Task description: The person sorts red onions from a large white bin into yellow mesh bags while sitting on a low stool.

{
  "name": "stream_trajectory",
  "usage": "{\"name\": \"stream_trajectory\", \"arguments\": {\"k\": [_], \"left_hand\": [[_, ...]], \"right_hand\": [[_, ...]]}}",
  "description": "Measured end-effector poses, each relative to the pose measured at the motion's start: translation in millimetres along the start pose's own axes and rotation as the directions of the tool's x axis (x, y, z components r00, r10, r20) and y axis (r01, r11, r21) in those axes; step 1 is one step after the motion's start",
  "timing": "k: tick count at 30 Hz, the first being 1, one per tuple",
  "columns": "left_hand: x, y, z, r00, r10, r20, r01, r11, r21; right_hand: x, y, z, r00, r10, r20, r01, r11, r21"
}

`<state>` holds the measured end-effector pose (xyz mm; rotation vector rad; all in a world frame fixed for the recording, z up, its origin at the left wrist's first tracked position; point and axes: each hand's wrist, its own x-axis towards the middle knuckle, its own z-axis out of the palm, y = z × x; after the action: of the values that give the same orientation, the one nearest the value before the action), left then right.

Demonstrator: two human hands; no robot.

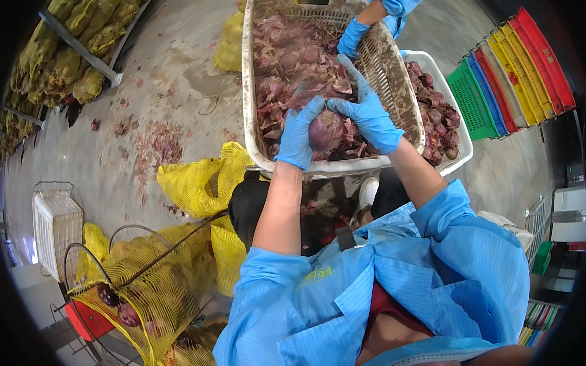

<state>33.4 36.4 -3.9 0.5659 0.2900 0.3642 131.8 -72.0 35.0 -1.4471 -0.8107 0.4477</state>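
Note:
A red onion with papery skin sits between my two blue-gloved hands, over the near end of a dirty white plastic crate. My left hand curls against the onion's left side. On its upper right, my right hand touches it with the fingertips, thumb and fingers spread. Beneath and beyond them, red onions and loose dry skins fill much of the crate. Another person's blue-gloved hand reaches in at the crate's far right, close to my right fingers.
A white tub of red onions stands right of the crate. Farther right are stacked coloured crates. Yellow mesh sacks, one holding onions in a metal frame, stand at lower left. Onion skins litter the floor; filled sacks are racked at upper left.

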Motion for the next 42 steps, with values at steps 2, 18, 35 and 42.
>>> {"name": "stream_trajectory", "arguments": {"k": [2,18,35,42], "left_hand": [[1,1,-2,0.999,-0.038,0.035,0.038,0.999,0.001],[-83,71,-45,0.879,0.252,0.404,-0.081,0.915,-0.394],[-465,-137,-351,0.745,-0.369,-0.556,0.020,0.845,-0.534],[-421,-94,-299,0.773,-0.184,-0.607,-0.073,0.925,-0.373]], "right_hand": [[0,-4,-5,0.996,0.050,0.069,-0.045,0.997,-0.068],[-36,37,-38,0.998,0.042,0.048,0.001,0.741,-0.671],[-66,76,-47,0.999,0.045,0.009,-0.027,0.726,-0.687],[-64,47,-5,0.991,-0.112,-0.076,0.061,0.871,-0.488]]}}
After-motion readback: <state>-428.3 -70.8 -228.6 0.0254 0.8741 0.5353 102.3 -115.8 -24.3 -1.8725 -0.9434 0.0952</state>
